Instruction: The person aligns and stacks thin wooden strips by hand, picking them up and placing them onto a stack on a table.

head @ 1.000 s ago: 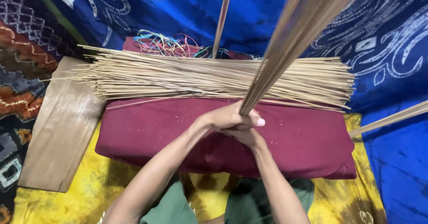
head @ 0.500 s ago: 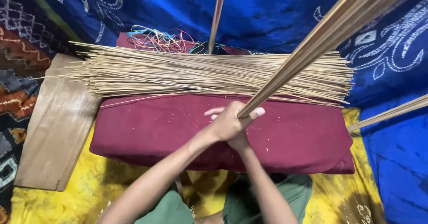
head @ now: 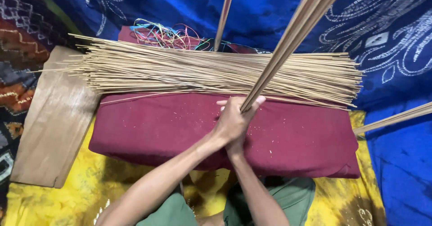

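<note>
**Over the maroon cushion, both hands on one bundle**

Above the flat maroon fabric cushion (head: 180, 127), the left hand (head: 231, 120) wraps a closed grip round the foot of a tight bundle of thin tan sticks (head: 288, 41), which slants up and to the right (its top leaves the frame). The right hand (head: 236, 147) sits just beneath, mostly hidden; its grip cannot be told. Behind them a wide heap of loose tan sticks (head: 202, 73) lies across the cushion's far edge, with tangled coloured threads (head: 164, 34) beyond.

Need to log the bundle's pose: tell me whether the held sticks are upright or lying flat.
Upright, tilted: the held sticks rise from both hands toward the camera.
</note>
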